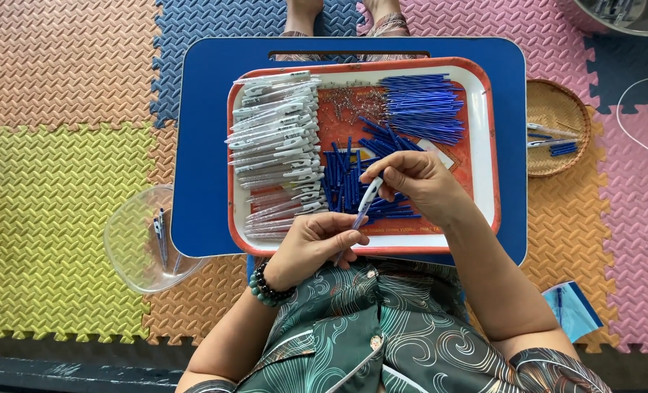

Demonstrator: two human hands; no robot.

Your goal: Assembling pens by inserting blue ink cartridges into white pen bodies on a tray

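Bright, even daylight, colours rendered vividly, only soft shadows cast beneath the blue surface (200, 145) and the tray (484, 145), faint glare seen on the clear plastic bowl (131, 240), focus held sharp throughout, slight bending noted at the edges.

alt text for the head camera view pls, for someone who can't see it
Seen from above, a person's left hand and right hand hold one pen together over a red-rimmed tray of white pen barrels and blue refills. The tray sits on a blue lap table above coloured foam mats.
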